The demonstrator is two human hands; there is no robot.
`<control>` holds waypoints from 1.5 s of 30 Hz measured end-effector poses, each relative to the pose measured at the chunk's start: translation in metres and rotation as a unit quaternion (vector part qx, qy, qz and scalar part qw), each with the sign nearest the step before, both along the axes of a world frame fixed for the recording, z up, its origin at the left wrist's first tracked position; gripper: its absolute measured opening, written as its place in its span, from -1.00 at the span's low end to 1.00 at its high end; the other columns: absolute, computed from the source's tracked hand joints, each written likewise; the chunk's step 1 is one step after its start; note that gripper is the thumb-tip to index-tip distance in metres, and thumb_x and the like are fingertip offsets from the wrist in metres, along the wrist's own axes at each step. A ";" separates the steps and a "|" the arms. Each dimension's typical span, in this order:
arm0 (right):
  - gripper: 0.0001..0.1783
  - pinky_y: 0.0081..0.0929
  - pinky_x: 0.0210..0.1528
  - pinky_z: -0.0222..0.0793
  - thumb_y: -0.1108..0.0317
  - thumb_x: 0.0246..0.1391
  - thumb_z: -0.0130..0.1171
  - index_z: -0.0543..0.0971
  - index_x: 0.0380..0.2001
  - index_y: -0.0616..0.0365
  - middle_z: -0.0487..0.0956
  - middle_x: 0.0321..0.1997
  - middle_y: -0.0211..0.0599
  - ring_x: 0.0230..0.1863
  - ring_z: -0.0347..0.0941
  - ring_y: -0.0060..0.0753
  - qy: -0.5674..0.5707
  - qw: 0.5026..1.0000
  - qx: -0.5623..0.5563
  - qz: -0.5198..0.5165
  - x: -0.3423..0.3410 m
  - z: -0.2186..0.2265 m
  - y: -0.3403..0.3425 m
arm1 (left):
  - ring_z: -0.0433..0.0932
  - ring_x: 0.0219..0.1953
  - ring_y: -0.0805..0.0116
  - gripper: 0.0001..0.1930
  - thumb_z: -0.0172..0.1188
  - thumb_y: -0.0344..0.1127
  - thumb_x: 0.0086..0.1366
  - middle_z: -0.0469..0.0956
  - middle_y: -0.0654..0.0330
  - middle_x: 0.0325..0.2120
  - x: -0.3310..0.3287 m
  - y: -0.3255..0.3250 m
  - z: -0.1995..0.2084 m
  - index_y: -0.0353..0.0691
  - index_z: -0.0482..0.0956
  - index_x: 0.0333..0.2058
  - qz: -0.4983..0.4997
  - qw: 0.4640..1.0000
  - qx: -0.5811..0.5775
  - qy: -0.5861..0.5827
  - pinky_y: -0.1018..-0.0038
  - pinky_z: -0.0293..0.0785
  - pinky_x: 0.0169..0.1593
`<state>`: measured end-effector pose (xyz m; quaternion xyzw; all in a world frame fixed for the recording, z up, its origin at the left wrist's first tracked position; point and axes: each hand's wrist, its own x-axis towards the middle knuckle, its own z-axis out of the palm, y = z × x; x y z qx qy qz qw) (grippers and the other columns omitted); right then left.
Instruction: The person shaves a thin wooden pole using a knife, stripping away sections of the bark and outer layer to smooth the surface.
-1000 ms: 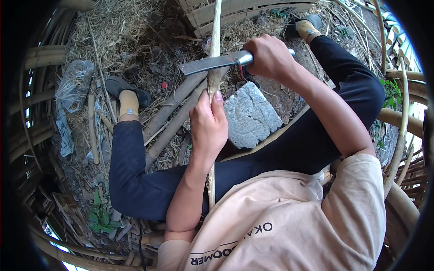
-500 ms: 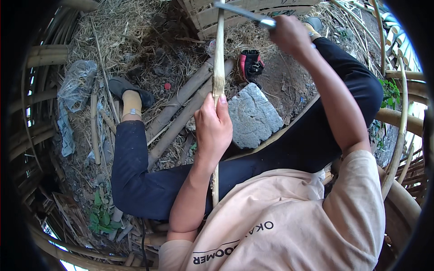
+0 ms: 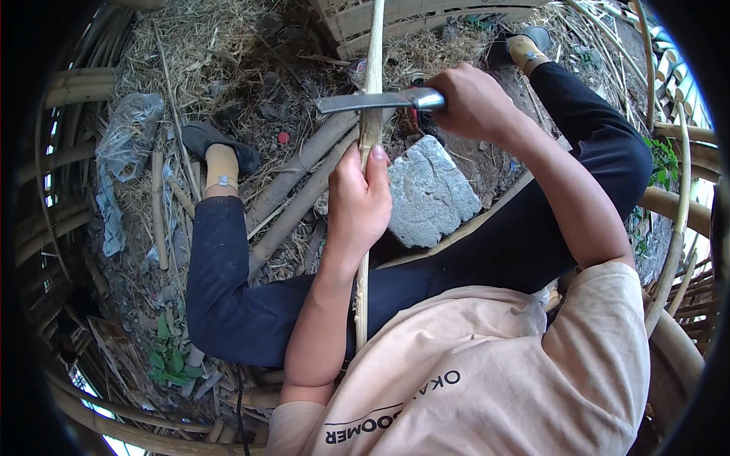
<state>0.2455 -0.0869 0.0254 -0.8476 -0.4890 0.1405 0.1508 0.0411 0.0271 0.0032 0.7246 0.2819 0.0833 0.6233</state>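
Observation:
My left hand [image 3: 360,199] is wrapped round a long pale wooden stick [image 3: 373,64], its thumb lying along the wood. The stick runs from my lap up past the top of the view. Just beyond that hand, the flat blade of a knife [image 3: 365,102] lies across the stick, pointing left. Its handle is mostly hidden in my right hand [image 3: 471,105], which is closed round it. Below the left hand, the lower stretch of the stick looks rough and shaved, passing over my dark trousers.
A grey stone block [image 3: 432,194] sits on the ground between my legs. Bamboo poles [image 3: 293,178] lie left of it. A slatted wooden panel [image 3: 426,23] stands at the far side. A clear plastic bag [image 3: 131,133] and green leaves [image 3: 172,357] are on the left.
My right hand has moved left and nearer, bringing the knife blade from the stick's far end down to just beyond my left hand. The left hand keeps its hold.

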 end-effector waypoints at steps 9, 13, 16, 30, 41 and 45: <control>-0.85 -0.09 -0.34 0.56 0.39 -0.28 0.27 0.68 -0.51 0.15 0.61 -0.58 -0.03 -0.47 0.61 0.08 -0.016 0.999 0.035 -0.005 -0.012 -0.006 -0.003 | 0.51 -0.57 0.00 -0.77 0.00 -0.31 0.47 0.50 -0.06 -0.60 0.007 -0.009 0.022 -0.40 0.49 -0.15 0.006 0.983 0.177 0.045 0.17 0.38 -0.42; -0.84 -0.10 -0.36 0.56 0.37 -0.33 0.28 0.67 -0.55 0.17 0.61 -0.59 -0.02 -0.48 0.60 0.09 -0.029 0.999 0.023 -0.031 -0.011 -0.003 0.002 | 0.51 -0.42 -0.26 -0.72 -0.03 -0.26 0.49 0.54 -0.19 -0.48 0.006 -0.015 0.026 -0.41 0.49 -0.12 0.022 0.958 0.282 0.049 0.04 0.39 -0.27; -0.84 -0.09 -0.36 0.56 0.36 -0.34 0.29 0.66 -0.56 0.17 0.60 -0.59 -0.02 -0.49 0.60 0.10 -0.048 0.997 0.044 -0.029 -0.006 -0.009 0.002 | 0.51 -0.33 -0.38 -0.71 -0.04 -0.25 0.49 0.57 -0.28 -0.40 0.005 -0.017 0.024 -0.41 0.49 -0.11 0.030 0.951 0.302 0.054 -0.06 0.36 -0.19; -0.69 -0.06 -0.23 0.52 0.10 0.19 0.21 0.72 -0.29 0.11 0.65 -0.48 -0.01 -0.38 0.63 0.04 -0.112 0.980 0.037 -0.162 0.069 -0.013 -0.014 | 0.56 -0.51 -0.23 -0.80 -0.01 -0.36 0.46 0.51 -0.17 -0.63 0.006 -0.023 0.028 -0.41 0.42 -0.29 0.011 0.972 0.233 0.023 0.00 0.37 -0.43; -0.83 -0.06 -0.21 0.56 0.37 -0.19 0.27 0.68 -0.42 0.12 0.65 -0.48 -0.04 -0.37 0.63 0.07 0.042 0.998 0.051 -0.015 -0.006 -0.006 0.000 | 0.39 -0.61 0.46 -0.70 0.01 -0.19 0.51 0.40 0.23 -0.66 0.006 -0.010 0.007 -0.34 0.44 -0.30 0.009 0.996 -0.081 0.023 0.36 0.32 -0.50; -0.80 -0.08 -0.24 0.57 0.35 -0.24 0.29 0.68 -0.45 0.16 0.64 -0.50 -0.01 -0.39 0.62 0.09 0.017 0.999 0.029 -0.030 -0.005 -0.007 -0.001 | 0.24 -0.66 0.60 -0.70 -0.06 -0.16 0.55 0.28 0.38 -0.68 0.005 -0.014 0.000 -0.25 0.40 -0.32 0.007 1.000 -0.012 0.012 0.54 0.16 -0.59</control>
